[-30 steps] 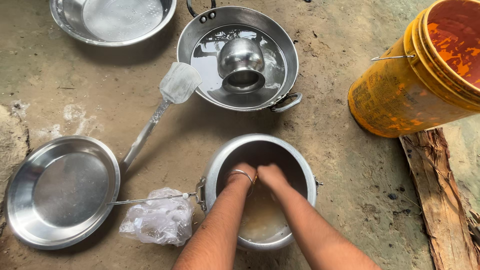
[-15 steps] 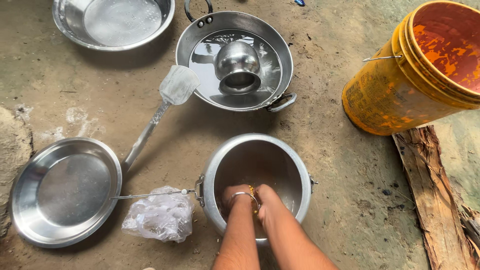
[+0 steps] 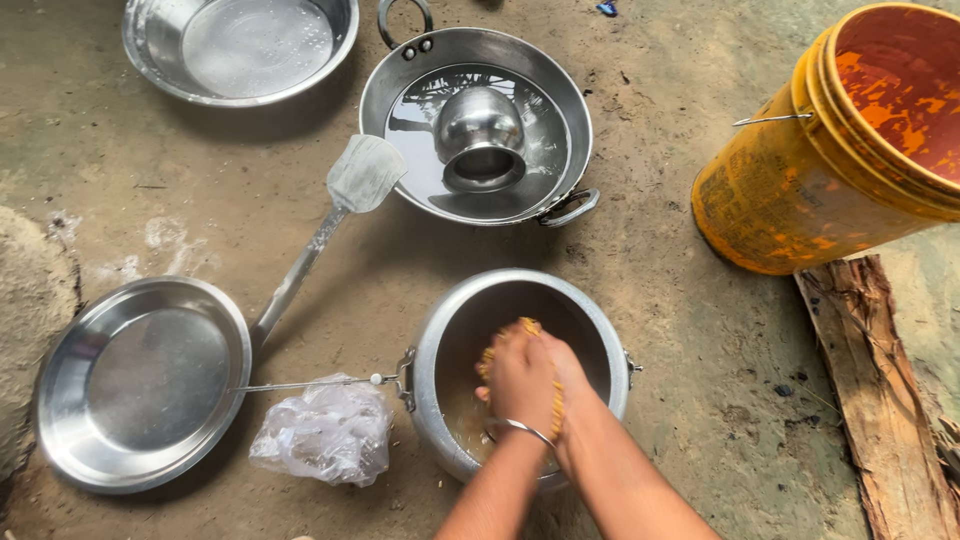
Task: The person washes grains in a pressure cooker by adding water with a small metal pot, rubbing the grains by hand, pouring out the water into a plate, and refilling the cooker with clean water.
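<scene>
Both my hands are inside a round metal pot [image 3: 440, 340] that stands on the ground at the lower middle. My left hand [image 3: 515, 385], with a thin bangle on the wrist, is pressed against my right hand [image 3: 568, 375]. Between the palms sits a clump of small yellow grains, some stuck to the fingers. Cloudy water lies in the pot's bottom. A thin wire handle [image 3: 310, 383] sticks out of the pot to the left.
A crumpled clear plastic bag [image 3: 325, 432] lies left of the pot. A flat steel plate [image 3: 140, 380] and a long metal spatula [image 3: 330, 225] lie further left. Behind stand a two-handled pan [image 3: 565, 110] holding water and a small steel jug [image 3: 482, 135], a steel basin [image 3: 240, 45], an orange bucket [image 3: 800, 180] and a wooden plank [image 3: 880, 390].
My hands have drawn back toward me and risen out of the water, now pressed together around a clump of yellow grains.
</scene>
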